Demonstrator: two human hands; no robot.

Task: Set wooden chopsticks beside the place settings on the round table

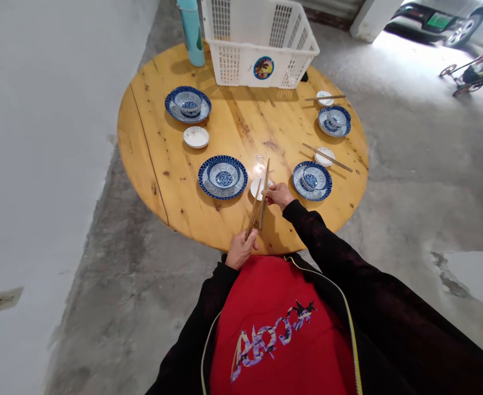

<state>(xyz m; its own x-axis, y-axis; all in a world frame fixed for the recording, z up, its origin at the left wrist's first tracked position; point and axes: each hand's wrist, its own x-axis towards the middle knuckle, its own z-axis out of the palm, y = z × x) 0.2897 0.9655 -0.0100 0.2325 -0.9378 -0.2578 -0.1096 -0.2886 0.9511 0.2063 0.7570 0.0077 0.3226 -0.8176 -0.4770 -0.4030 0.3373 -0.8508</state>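
My left hand (241, 249) is closed round the lower ends of some wooden chopsticks (253, 216) near the table's front edge. In my right hand (278, 195) are more chopsticks (267, 171), pinched and held over a small white dish (256, 188), which they partly cover. Just left of that dish lies a blue-patterned plate (202, 178) with a bowl (223, 176) on it. To the right of my right hand is another blue plate (328, 189) bearing a bowl (314, 178). How many chopsticks each hand holds is hard to make out.
A white plastic basket (241, 66) and a turquoise bottle (192, 35) stand at the back of the round wooden table (151, 109). Chopsticks (334, 159) rest across a small dish (321, 158) at the right. A white wall (60, 109) rises at the left.
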